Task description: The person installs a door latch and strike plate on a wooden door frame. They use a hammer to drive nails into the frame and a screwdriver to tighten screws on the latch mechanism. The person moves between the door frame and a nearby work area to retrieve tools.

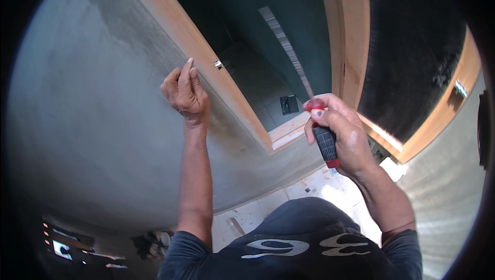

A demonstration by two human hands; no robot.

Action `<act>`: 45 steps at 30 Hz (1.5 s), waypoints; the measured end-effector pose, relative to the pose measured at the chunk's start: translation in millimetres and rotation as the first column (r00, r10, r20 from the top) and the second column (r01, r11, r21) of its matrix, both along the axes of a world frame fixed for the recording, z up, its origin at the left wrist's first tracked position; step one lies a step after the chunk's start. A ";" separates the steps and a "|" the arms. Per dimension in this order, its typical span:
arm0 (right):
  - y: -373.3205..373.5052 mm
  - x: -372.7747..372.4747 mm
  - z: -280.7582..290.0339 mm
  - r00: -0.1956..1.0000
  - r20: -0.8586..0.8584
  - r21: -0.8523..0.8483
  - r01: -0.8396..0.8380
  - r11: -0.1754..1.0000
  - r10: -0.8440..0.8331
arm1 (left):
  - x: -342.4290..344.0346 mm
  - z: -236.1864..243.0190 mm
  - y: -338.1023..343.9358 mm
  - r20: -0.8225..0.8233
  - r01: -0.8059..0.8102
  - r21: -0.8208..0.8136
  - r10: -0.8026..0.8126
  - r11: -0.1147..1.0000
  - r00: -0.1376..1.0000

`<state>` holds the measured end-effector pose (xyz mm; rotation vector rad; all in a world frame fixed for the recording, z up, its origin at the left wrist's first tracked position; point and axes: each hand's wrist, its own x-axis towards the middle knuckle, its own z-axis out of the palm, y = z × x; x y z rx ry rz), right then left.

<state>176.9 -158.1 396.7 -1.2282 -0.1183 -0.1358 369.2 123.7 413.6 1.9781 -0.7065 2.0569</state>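
My right hand (343,128) is wrapped round the handle (326,146) of a long hand tool. That handle is black and ribbed, with a red collar and a red end. From it a narrow metal blade (289,48), banded with light and dark stripes, slants up and left across the dark doorway; its exact kind is unclear. Raised before the grey wall, my left hand (186,94) has its fingers curled and the fingertips pressed together in a pinch. Whatever it may hold is too small to make out. Near it, a small metal plate (218,64) sits in the wooden door frame (237,92).
At right an open door (412,37) with a dark panel and wooden edge carries a metal lock fitting (460,89). A black case (289,105) lies on the floor beyond the doorway. Scraps litter the pale floor (258,202) below. Grey wall (103,125) fills the left.
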 end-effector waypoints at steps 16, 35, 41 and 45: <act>65.3 242.8 -24.4 0.912 0.402 0.578 -0.187 0.794 -0.078 | 22.4 -11.2 1.3 -0.065 -0.199 0.162 0.212 0.966 0.975; 68.2 260.4 -30.8 0.865 0.493 0.555 -0.225 0.801 -0.099 | 29.9 -14.3 4.6 -0.048 -0.126 0.093 0.131 0.988 0.990; 47.4 216.4 -89.1 0.913 0.406 0.028 0.020 0.999 -0.029 | 26.2 -11.0 2.1 -0.023 -0.175 0.096 0.178 0.980 0.984; 21.3 154.4 -155.4 0.983 0.167 -0.143 -0.055 0.988 0.079 | 13.0 -0.6 -5.4 -0.101 -0.089 0.052 0.094 0.995 0.990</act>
